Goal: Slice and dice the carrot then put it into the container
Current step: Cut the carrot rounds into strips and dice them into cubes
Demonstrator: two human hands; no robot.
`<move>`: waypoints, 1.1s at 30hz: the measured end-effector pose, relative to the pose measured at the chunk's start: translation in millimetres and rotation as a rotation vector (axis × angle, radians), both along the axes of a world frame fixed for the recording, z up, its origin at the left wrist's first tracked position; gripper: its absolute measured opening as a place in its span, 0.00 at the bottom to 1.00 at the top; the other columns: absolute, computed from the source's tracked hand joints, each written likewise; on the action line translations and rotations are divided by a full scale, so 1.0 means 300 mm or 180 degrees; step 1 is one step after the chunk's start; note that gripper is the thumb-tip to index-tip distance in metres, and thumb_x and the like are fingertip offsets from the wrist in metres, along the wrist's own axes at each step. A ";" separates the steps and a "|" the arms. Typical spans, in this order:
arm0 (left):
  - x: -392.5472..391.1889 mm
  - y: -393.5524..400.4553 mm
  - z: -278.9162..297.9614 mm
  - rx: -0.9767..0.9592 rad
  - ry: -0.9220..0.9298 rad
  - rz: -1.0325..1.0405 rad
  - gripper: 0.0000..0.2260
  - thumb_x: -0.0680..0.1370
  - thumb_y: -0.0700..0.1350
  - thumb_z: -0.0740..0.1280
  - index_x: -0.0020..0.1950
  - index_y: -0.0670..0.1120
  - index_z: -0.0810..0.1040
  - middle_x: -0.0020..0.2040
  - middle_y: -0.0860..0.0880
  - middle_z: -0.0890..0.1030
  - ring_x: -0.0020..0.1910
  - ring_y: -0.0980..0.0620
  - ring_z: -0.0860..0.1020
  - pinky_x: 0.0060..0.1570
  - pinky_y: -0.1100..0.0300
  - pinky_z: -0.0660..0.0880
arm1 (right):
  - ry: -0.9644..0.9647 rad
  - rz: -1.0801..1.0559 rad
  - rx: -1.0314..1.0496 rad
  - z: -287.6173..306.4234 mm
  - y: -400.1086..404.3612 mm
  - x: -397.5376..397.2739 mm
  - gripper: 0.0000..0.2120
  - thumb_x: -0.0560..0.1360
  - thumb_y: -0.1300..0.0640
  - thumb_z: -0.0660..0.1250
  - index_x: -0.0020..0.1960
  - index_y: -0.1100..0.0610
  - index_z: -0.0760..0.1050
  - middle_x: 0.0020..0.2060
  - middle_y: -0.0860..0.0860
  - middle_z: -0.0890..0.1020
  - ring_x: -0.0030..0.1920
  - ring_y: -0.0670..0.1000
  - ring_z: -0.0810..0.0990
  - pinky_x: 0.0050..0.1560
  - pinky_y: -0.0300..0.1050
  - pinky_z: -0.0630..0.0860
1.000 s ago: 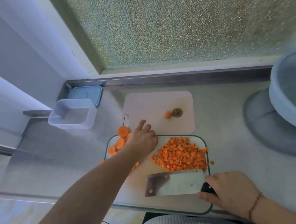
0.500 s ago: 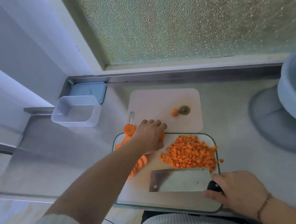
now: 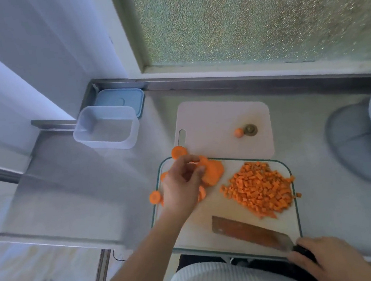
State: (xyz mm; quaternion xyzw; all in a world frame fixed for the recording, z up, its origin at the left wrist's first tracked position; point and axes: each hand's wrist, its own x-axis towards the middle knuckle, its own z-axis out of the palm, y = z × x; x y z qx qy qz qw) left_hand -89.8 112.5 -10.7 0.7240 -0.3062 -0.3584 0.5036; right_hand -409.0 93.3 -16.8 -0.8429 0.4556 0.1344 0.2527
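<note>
On board (image 3: 191,231): left hand (image 3: 181,185) pinching carrot slices (image 3: 211,172); right hand (image 3: 322,256) gripping cleaver (image 3: 251,232); dice (image 3: 260,187) between

- Carrot cubes (image 3: 260,187) and carrot slices (image 3: 211,172): bright orange.
- Near cutting board (image 3: 224,208): pale, with a green rim.
- Far cutting board (image 3: 221,116): pale pinkish white.
- Container (image 3: 106,129): clear, frosted white.
- Lid (image 3: 120,99): light blue.
- Table (image 3: 68,191): grey brushed metal.
- Window (image 3: 257,13): speckled, greenish pebbled glass.
</note>
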 end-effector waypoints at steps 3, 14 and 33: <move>-0.026 0.183 -0.062 0.0301 0.0107 0.0119 0.10 0.77 0.35 0.73 0.47 0.52 0.80 0.34 0.53 0.82 0.32 0.57 0.79 0.36 0.66 0.74 | -0.0088 -0.0669 0.0635 0.038 0.021 0.032 0.46 0.54 0.14 0.33 0.36 0.47 0.74 0.33 0.39 0.81 0.38 0.35 0.78 0.38 0.31 0.71; -0.260 0.300 -0.326 -0.0328 -0.2189 -0.0956 0.05 0.74 0.48 0.67 0.47 0.48 0.80 0.39 0.55 0.81 0.43 0.52 0.70 0.46 0.56 0.66 | 0.0011 -0.0722 0.1108 0.024 -0.040 0.111 0.31 0.66 0.26 0.49 0.30 0.55 0.63 0.23 0.48 0.66 0.24 0.44 0.65 0.29 0.38 0.63; -0.429 0.332 -0.387 -0.1026 -0.2740 -0.0824 0.04 0.77 0.39 0.74 0.50 0.38 0.85 0.53 0.44 0.83 0.54 0.42 0.81 0.54 0.51 0.78 | -0.0294 -0.0050 0.0733 -0.011 0.004 0.030 0.32 0.71 0.28 0.42 0.29 0.53 0.66 0.23 0.51 0.73 0.28 0.49 0.75 0.34 0.50 0.74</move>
